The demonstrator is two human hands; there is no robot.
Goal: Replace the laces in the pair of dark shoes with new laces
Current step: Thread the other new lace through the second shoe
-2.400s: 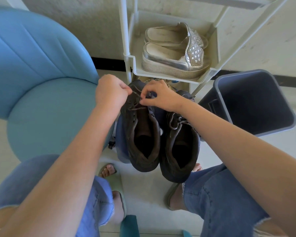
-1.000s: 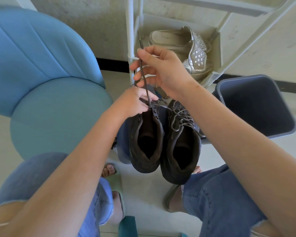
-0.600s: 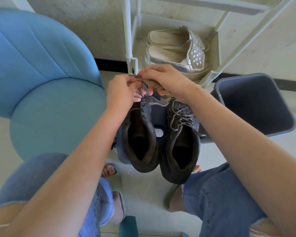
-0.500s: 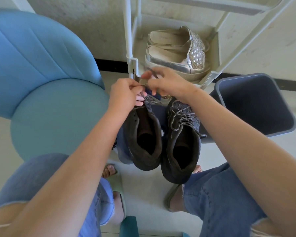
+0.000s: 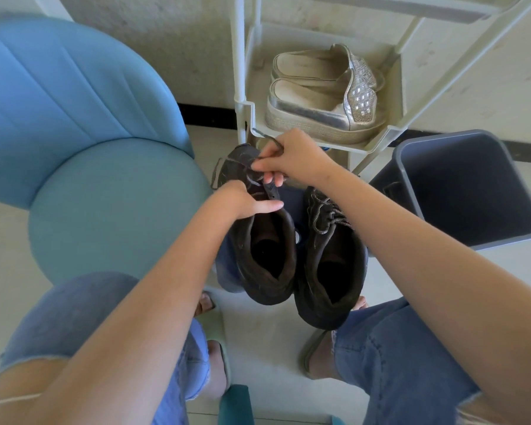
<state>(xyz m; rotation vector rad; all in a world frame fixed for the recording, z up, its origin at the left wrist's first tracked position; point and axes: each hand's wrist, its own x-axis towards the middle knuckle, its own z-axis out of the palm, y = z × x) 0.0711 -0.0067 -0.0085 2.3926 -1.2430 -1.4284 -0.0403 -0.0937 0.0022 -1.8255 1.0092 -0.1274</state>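
Grips left dark shoe (image 5: 259, 250) at the upper with left hand (image 5: 246, 200). Pinches its lace (image 5: 265, 137) with right hand (image 5: 295, 161) over far toe end. Has right dark shoe (image 5: 331, 265) just beside it on blue stool (image 5: 226, 268) between knees.

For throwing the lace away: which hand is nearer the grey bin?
Right: the right hand pinches the lace left of the bin; the left hand holds the shoe farther left.

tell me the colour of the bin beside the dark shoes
The bin is dark slate grey-blue, plain with no pattern; the head view shows it clearly.
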